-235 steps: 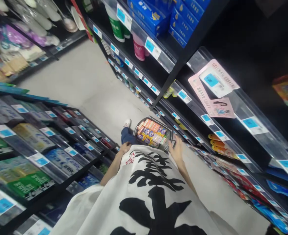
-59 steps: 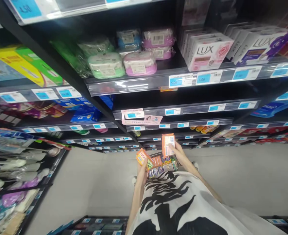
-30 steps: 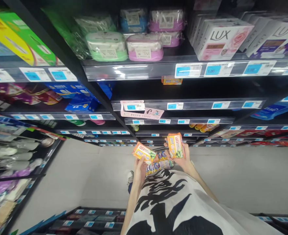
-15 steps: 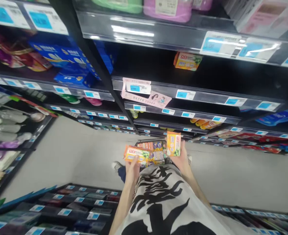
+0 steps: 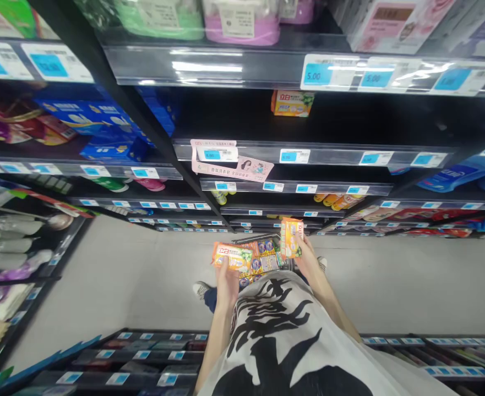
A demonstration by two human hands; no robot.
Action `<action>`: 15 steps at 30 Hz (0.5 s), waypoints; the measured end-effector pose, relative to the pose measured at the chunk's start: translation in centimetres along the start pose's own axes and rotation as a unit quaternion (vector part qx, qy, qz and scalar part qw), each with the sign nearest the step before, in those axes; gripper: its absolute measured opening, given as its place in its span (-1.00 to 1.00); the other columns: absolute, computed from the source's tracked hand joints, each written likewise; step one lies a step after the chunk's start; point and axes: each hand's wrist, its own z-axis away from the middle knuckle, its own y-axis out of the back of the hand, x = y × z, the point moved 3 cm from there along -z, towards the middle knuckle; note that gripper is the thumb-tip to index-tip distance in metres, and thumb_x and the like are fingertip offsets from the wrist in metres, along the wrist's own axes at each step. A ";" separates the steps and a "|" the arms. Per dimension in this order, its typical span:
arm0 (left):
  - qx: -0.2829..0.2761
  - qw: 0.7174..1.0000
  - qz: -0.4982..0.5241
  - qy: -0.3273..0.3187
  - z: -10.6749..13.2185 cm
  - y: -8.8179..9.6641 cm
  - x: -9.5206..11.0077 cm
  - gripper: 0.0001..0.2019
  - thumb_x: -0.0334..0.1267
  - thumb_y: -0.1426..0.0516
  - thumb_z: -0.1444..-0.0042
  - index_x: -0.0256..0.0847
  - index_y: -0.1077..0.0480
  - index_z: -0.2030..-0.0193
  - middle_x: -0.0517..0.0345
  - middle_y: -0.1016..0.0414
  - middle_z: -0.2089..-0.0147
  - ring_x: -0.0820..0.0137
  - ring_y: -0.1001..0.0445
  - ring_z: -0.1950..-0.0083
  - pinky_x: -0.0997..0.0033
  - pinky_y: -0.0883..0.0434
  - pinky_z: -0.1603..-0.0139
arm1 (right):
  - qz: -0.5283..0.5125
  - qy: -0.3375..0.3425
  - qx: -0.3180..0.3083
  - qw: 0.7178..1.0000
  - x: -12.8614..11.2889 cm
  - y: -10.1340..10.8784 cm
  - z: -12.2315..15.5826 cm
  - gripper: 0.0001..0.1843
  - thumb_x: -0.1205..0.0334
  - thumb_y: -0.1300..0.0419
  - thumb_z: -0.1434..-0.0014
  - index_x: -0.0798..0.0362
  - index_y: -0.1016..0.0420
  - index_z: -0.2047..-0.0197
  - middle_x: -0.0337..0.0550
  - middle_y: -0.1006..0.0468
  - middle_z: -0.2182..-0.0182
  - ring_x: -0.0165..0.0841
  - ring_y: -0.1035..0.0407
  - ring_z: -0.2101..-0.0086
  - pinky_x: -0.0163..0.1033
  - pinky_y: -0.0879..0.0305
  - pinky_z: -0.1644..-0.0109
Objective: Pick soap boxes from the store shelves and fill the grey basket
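Both arms are bent and extended forward, forearms bare. The left forearm [image 5: 215, 333] runs nearly straight ahead; its wrist [image 5: 225, 301] appears unbent. The left hand [image 5: 227, 280] is closed in a grip, thumb [image 5: 224, 264] uppermost and pointing forward, fingers largely hidden from me. The right forearm [image 5: 336, 309] angles inward. The right hand [image 5: 305, 257], likewise gripping, sits slightly farther forward, its thumb laid across the front. The hands are apart.

- Loose white shirt [image 5: 294, 330], draped in soft folds
- Black brush-stroke print [image 5: 265, 355] on it: broad shapes near, thinner jagged strokes far
- Dark blue trousers [image 5: 210, 300]
- Pale shoes [image 5: 201, 290] with darker patches
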 end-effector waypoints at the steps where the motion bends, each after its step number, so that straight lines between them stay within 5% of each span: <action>1: 0.005 1.000 0.001 0.009 0.0 0.0 -0.1 -0.48 -0.05 -0.34 -0.19 -0.17 -0.47 -0.24 -0.05 -0.65 -0.10 0.17 -0.63 -0.10 0.28 -0.57 -0.05 | -0.018 -0.017 -0.011 1.000 0.0 0.2 0.0 -0.43 -0.02 -0.50 -0.03 -0.04 -0.53 -0.07 -0.23 -0.66 0.36 -0.28 -0.55 0.44 -0.24 -0.50 0.40; 5: 0.043 0.995 -0.022 0.088 0.2 0.0 -0.3 -0.58 0.02 -0.24 -0.29 -0.09 -0.50 -0.20 0.03 -0.68 0.08 0.20 -0.67 0.09 0.28 -0.62 0.13 | -0.141 -0.103 -0.159 0.972 0.7 0.8 0.6 -0.59 0.08 -0.33 -0.24 0.01 -0.50 -0.11 -0.48 -0.36 0.59 -0.60 -0.08 0.75 -0.48 -0.04 0.72; 8: 0.050 0.992 -0.030 0.109 0.6 -0.7 0.0 -0.57 -0.01 -0.22 -0.31 -0.08 -0.47 -0.25 0.07 -0.67 0.19 0.20 -0.68 0.18 0.33 -0.62 0.23 | -0.261 -0.074 -0.226 0.935 0.8 1.4 1.1 -0.65 0.32 -0.14 -0.36 -0.01 -0.42 -0.19 -0.61 -0.17 0.63 -0.68 0.27 0.81 -0.54 0.20 0.76; 12: 0.042 0.991 -0.023 0.127 1.3 -1.3 -0.3 -0.65 -0.13 -0.18 -0.34 -0.11 -0.49 -0.22 0.08 -0.66 0.22 0.26 -0.67 0.25 0.39 -0.60 0.28 | -0.330 -0.059 -0.272 0.902 0.6 2.2 0.9 -0.57 0.35 -0.06 -0.39 0.00 -0.33 -0.29 -0.54 -0.24 0.55 -0.65 0.23 0.77 -0.52 0.10 0.71; 15: 0.036 0.986 -0.006 0.164 1.6 -1.0 -0.7 -0.68 -0.14 -0.18 -0.34 -0.17 -0.51 -0.16 0.03 -0.67 0.22 0.26 -0.66 0.30 0.34 -0.63 0.26 | -0.273 -0.090 -0.291 0.913 0.3 2.6 0.6 -0.48 0.25 -0.17 -0.34 -0.07 -0.30 -0.34 -0.53 -0.20 0.55 -0.63 0.22 0.74 -0.48 0.05 0.69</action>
